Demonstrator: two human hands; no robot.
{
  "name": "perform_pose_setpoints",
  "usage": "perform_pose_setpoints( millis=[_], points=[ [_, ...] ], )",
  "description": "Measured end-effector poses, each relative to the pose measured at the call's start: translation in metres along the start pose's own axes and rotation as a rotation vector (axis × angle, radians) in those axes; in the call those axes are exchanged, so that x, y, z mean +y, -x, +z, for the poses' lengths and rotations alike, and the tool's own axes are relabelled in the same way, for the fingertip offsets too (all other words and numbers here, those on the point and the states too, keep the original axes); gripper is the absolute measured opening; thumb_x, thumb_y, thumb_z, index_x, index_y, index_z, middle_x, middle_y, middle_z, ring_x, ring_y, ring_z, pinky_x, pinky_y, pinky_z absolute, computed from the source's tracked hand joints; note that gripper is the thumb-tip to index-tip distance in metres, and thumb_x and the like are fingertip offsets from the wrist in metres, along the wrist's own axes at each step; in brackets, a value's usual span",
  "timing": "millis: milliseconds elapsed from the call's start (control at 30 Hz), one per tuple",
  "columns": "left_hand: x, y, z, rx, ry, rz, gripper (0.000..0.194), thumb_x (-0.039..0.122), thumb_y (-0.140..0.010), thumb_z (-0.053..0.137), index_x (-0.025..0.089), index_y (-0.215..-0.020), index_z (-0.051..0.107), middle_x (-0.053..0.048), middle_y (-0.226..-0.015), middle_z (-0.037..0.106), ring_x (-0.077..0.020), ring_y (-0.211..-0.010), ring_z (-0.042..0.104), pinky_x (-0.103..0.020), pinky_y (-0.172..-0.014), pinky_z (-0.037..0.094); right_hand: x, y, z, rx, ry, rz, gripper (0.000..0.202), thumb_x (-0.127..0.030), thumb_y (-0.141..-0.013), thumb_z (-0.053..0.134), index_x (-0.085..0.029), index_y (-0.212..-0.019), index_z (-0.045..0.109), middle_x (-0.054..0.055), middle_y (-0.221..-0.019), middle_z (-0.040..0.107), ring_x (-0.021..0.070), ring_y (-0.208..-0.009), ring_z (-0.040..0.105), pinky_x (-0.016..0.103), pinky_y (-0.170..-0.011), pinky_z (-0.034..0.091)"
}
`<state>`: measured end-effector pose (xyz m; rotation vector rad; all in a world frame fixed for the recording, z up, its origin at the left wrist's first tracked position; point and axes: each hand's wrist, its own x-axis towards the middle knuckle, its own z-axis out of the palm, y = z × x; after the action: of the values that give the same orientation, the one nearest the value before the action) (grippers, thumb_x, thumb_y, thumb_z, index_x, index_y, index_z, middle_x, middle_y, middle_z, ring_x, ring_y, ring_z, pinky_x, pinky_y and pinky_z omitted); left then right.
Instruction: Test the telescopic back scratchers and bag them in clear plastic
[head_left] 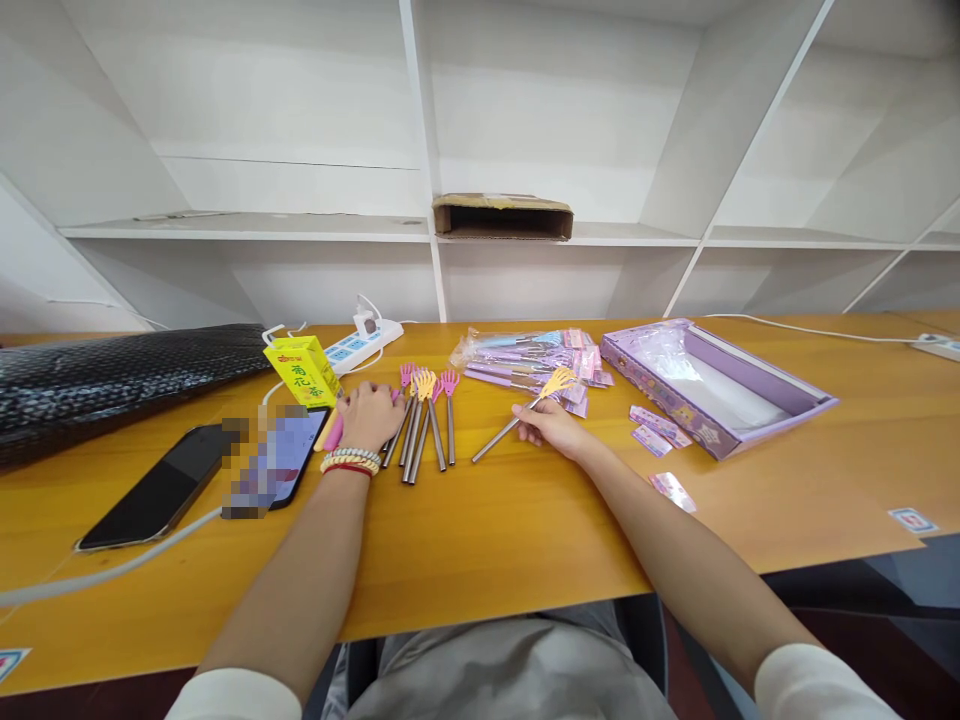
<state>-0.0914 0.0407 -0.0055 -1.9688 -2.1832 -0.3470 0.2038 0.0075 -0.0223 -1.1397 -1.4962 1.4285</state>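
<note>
Above the worktop (pixel 480 550), a yellow-headed scratcher (pixel 496 438) is held by the right hand (pixel 551 428). Its metal tube is pinched partway along, below the claw, between the thumb and the curled fingers, so that the right grip is closed on it. The claw is pointed up and away, while the tube's lower end is slanted down to the left (whether the wood is touched by it cannot be told). The right forearm is brought in diagonally from the lower right.

The left forearm is angled up from the lower left, its wrist ringed by bracelets (pixel 351 460). The left hand (pixel 367 415) is laid palm down, back upward, beside a cluster of scratchers (pixel 425 384) whose pink and yellow claws are turned away. The left fingers are largely hidden, so how far that grip is spread, or what is held, cannot be made out. Beside the wrist, a pink handle (pixel 334 432) is seen. Beyond the right hand, packaged scratchers (pixel 510 365) are piled.
</note>
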Motion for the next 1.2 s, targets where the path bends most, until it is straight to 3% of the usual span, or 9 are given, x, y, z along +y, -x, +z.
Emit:
perform_pose_setpoints(
  millis=[233, 400, 500, 600, 800, 1000, 1200],
  points=[
    [-0.003, -0.003, 0.008, 0.137, 0.081, 0.037, 0.034, 0.029, -0.082, 0.037, 0.016, -0.096, 0.065, -0.017, -0.111, 0.053, -0.0303, -0.107, 0.049, -0.053, -0.093, 0.033, 0.0, -0.001, 0.0, 0.004, 0.005, 0.006, 0.045, -0.053, -0.073, 0.059, -0.013, -0.052, 0.058, 0.003, -0.048, 0.058, 0.0053, -0.037, 0.043, 0.019, -0.036, 0.03],
    [-0.004, -0.004, 0.002, 0.229, 0.181, 0.128, 0.033, 0.016, -0.076, 0.042, 0.012, -0.099, 0.065, -0.016, -0.113, 0.053, -0.0282, -0.105, 0.052, -0.043, -0.091, 0.042, 0.0, -0.001, 0.0, -0.001, -0.02, 0.001, 0.044, -0.053, -0.072, 0.06, -0.013, -0.052, 0.058, 0.002, -0.046, 0.057, 0.0054, -0.037, 0.043, 0.019, -0.036, 0.03],
    [0.008, 0.002, -0.008, 0.335, 0.318, 0.206, 0.036, 0.011, -0.077, 0.04, 0.011, -0.106, 0.062, -0.015, -0.114, 0.055, -0.0246, -0.106, 0.053, -0.038, -0.095, 0.042, 0.001, -0.001, 0.0, -0.001, -0.064, -0.001, 0.044, -0.052, -0.071, 0.061, -0.013, -0.051, 0.058, 0.003, -0.046, 0.057, 0.0055, -0.036, 0.043, 0.019, -0.036, 0.03],
    [0.034, 0.015, -0.016, 0.411, 0.467, 0.373, 0.037, 0.015, -0.082, 0.041, 0.013, -0.116, 0.055, -0.011, -0.113, 0.059, -0.0216, -0.108, 0.053, -0.036, -0.097, 0.041, 0.002, -0.001, 0.001, 0.037, -0.172, -0.01, 0.045, -0.052, -0.071, 0.062, -0.013, -0.05, 0.055, 0.003, -0.044, 0.056, 0.0064, -0.034, 0.043, 0.019, -0.034, 0.028],
    [0.076, 0.043, -0.016, 0.405, 0.616, 0.662, 0.033, 0.018, -0.083, 0.049, 0.016, -0.116, 0.053, -0.011, -0.116, 0.057, -0.0179, -0.106, 0.055, -0.033, -0.098, 0.044, -0.002, -0.003, -0.003, 0.22, -0.511, -0.074, 0.04, -0.05, -0.07, 0.063, -0.016, -0.054, 0.051, -0.001, -0.042, 0.051, 0.0069, -0.033, 0.038, 0.02, -0.033, 0.024],
    [0.077, 0.047, -0.015, 0.409, 0.624, 0.753, 0.023, 0.016, -0.083, 0.049, 0.017, -0.103, 0.059, -0.011, -0.115, 0.057, -0.0184, -0.109, 0.054, -0.033, -0.096, 0.046, -0.004, -0.006, -0.012, 0.338, -0.639, -0.068, 0.038, -0.052, -0.069, 0.062, -0.016, -0.058, 0.053, -0.003, -0.041, 0.047, 0.0061, -0.034, 0.036, 0.02, -0.034, 0.025],
    [0.077, 0.049, -0.018, 0.389, 0.615, 0.762, 0.022, 0.021, -0.084, 0.05, 0.019, -0.104, 0.06, -0.007, -0.107, 0.061, -0.016, -0.098, 0.059, -0.03, -0.09, 0.049, -0.003, -0.007, -0.01, 0.34, -0.637, -0.063, 0.037, -0.051, -0.068, 0.064, -0.016, -0.06, 0.055, -0.003, -0.04, 0.047, 0.0058, -0.033, 0.034, 0.02, -0.033, 0.023]
  ],
)
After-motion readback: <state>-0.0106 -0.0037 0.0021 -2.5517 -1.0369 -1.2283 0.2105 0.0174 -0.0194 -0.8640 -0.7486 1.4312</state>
